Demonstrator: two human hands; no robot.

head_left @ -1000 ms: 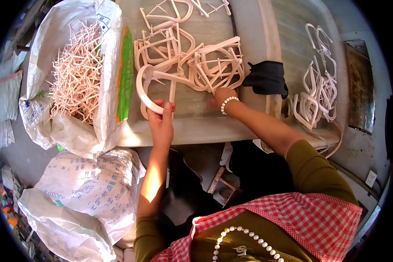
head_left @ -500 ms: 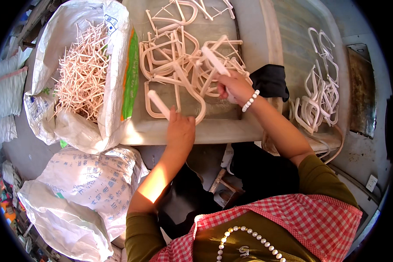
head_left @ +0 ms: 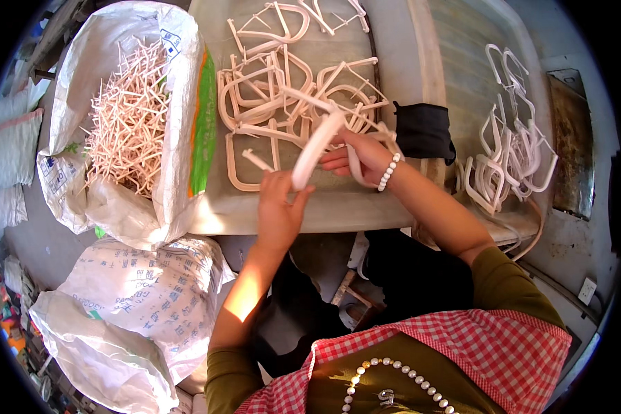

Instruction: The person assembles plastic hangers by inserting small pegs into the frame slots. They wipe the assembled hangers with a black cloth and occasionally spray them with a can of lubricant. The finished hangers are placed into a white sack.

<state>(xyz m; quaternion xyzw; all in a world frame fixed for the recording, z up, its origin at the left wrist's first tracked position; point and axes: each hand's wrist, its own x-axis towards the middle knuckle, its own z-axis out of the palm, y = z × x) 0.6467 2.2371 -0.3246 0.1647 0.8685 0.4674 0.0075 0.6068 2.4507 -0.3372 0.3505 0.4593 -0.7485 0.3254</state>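
Note:
Between my two hands is a pale pink, curved plastic piece [head_left: 317, 148], slightly blurred, above a shallow grey tray [head_left: 303, 222]. My left hand [head_left: 279, 207] grips its lower end near the tray's front edge. A short pink stick [head_left: 257, 160] pokes out beyond the left fingers; whether they hold it too, I cannot tell. My right hand [head_left: 362, 159], with a white bead bracelet at the wrist, is around another curved stretch of plastic, its fingers partly extended leftward. Behind them lies a tangle of similar curved pink frames [head_left: 276, 83] with thin cross sticks.
At the left an open white woven sack [head_left: 69, 103] holds many thin pink sticks [head_left: 127, 124]. A second white sack [head_left: 138, 290] lies nearer me. To the right are a black cloth [head_left: 423, 130] and a neighbouring tray with more curved frames [head_left: 507, 162].
My hands have come closer together. The thick curved piece, earlier up by my right hand, now reaches down to my left. One more frame lies on the right-hand pile.

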